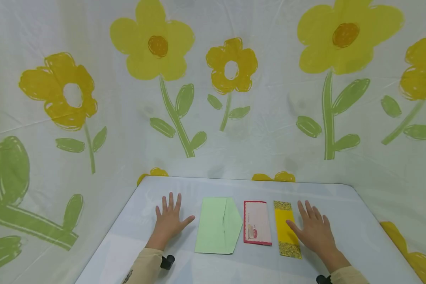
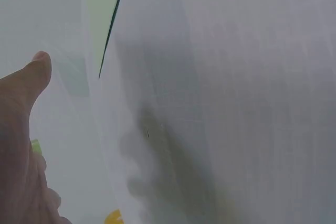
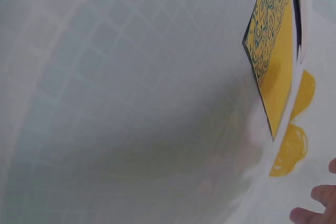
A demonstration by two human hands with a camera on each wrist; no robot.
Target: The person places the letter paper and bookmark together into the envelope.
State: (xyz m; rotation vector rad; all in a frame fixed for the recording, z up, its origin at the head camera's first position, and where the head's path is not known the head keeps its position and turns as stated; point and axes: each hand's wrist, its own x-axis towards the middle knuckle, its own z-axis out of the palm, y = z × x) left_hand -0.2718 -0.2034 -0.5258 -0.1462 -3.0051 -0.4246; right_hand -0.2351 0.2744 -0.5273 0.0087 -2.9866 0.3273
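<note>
Fingers spread, my left hand (image 1: 169, 221) is over the left part of the white table, its thumb pointing toward a pale green envelope (image 1: 214, 225). The envelope lies with its pointed flap facing right. Beside it is a pink card with a red border (image 1: 257, 221) and a small printed picture near its bottom. Farther right lies a yellow strip with patterned gold ends (image 1: 286, 221). My right hand (image 1: 316, 232) is spread just right of this strip, its thumb overlapping the strip in the head view. Neither hand holds anything. Both wrist views show a hand's shadow on the table.
The white table (image 1: 127, 240) has a back edge against a white cloth (image 1: 269, 130) printed with yellow flowers and green leaves. That cloth also hangs at both sides. A small black device (image 1: 168, 262) sits at the left wrist, another (image 1: 324, 279) at the right.
</note>
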